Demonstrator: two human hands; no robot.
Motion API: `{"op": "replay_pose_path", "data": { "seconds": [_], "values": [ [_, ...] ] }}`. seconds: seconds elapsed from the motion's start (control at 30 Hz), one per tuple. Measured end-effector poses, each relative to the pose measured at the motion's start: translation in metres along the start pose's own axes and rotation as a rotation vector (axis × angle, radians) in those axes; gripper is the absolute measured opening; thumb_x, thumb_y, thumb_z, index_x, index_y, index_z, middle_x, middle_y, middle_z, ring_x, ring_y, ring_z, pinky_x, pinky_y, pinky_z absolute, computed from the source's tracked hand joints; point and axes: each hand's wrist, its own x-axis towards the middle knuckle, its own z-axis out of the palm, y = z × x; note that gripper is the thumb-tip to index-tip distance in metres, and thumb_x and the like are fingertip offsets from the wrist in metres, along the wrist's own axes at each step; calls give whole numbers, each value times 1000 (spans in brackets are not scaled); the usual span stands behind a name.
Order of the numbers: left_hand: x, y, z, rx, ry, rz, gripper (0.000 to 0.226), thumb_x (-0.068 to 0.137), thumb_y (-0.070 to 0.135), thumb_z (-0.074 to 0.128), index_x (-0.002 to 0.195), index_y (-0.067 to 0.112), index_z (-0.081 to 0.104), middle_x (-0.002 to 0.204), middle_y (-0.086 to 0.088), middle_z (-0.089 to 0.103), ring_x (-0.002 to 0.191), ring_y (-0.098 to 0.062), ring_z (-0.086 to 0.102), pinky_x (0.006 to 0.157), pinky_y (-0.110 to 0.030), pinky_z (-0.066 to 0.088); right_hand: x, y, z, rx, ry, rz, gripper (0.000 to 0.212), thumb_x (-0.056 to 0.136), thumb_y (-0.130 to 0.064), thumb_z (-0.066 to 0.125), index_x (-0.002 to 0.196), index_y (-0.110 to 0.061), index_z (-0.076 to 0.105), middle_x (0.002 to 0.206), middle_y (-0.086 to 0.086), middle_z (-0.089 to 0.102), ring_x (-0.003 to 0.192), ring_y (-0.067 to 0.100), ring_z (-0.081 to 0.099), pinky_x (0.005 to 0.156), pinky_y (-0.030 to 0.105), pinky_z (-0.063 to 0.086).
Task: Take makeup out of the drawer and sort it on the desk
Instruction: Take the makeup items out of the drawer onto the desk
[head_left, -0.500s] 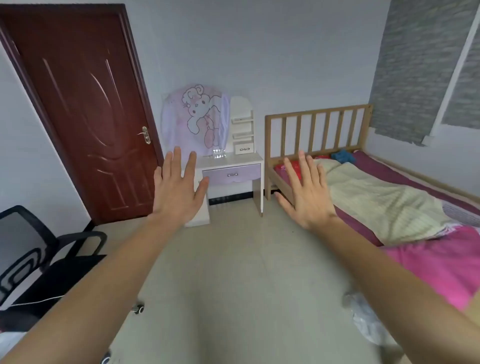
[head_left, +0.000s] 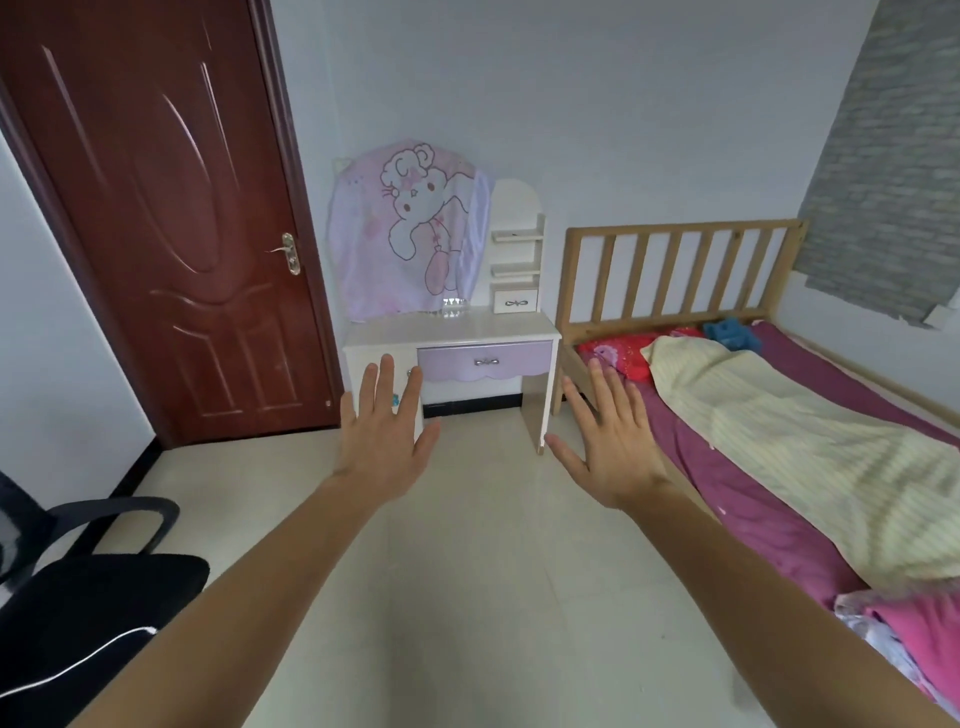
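Lilac colours the front of the one wide drawer (head_left: 485, 360). It is shut and has a single silver handle, and it sits under the white surface (head_left: 452, 325) of a dressing desk against the far wall. Its contents are hidden.

I count two bare hands, both raised palm-down ahead of me. The left hand (head_left: 387, 441) and the right hand (head_left: 610, 447) hold nothing, and all the fingers (head_left: 385, 379) are straight and spread apart. From here the drawer appears between the two hands, level with the fingertips. It is well beyond them across the floor (head_left: 467, 571), and nothing touches it. The left fingertips overlap the desk's white left-hand cabinet front.

Above the surface stand one small white drawer (head_left: 514, 302) and two little shelves (head_left: 517, 235). One pink cloth (head_left: 410, 228) with a cartoon rabbit hangs beside them. One dark red door (head_left: 156, 223) is to the left, one wooden bed (head_left: 675, 270) with pink and cream bedding is to the right, and one black chair (head_left: 78, 597) is at my lower left.

Compared with half a second ago, the desk looks larger and nearer. The left fingertips have dropped from the cloth to the drawer's height, and both hands remain spread.
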Motion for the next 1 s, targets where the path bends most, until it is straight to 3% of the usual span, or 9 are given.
{"op": "replay_pose_path", "data": {
  "seconds": [0.13,0.23,0.33,0.43,0.67,0.83,1.0],
  "values": [
    [64,-12,33,-39,-51,-30,69,101,56,22,158,20,11,165,-15,3,151,-33,3,119,-54,17,58,15,30,11,-8,25,78,98,-66,19,160,-21,9,166,19,7,154,35,5,124,52,10],
    [105,-13,71,-46,-91,-1,68,102,54,24,159,20,10,165,-15,2,152,-32,3,119,-54,17,97,37,69,40,-41,73,80,96,-69,15,160,-23,3,167,16,1,154,34,2,124,52,9],
    [151,-11,116,-19,-117,32,73,97,59,13,158,19,15,164,-17,7,151,-35,9,117,-56,20,136,61,121,47,-83,116,82,95,-71,13,160,-23,3,167,15,-1,154,35,3,124,53,10],
    [213,-4,162,-61,-157,23,81,90,64,3,159,22,8,165,-16,-2,152,-34,2,118,-55,15,188,88,173,88,-103,143,82,95,-71,16,160,-22,7,167,16,2,153,36,7,123,54,13],
    [380,11,247,-136,-180,-77,73,100,57,30,159,24,3,165,-13,-10,152,-32,-4,121,-53,12,335,157,260,192,-142,158,82,97,-66,28,160,-18,4,165,18,15,152,36,14,122,50,10],
    [463,9,290,-184,-184,-99,72,100,55,34,159,21,10,164,-16,-7,152,-33,1,120,-53,18,427,179,309,226,-236,131,84,95,-69,16,160,-16,11,164,20,16,152,37,16,122,52,17],
    [534,-8,358,-170,-230,-90,86,86,67,16,157,19,19,164,-17,-1,151,-36,5,117,-55,22,506,187,374,228,-302,69,86,95,-72,5,158,-15,20,159,23,28,148,39,28,117,54,31]
  ]
}}
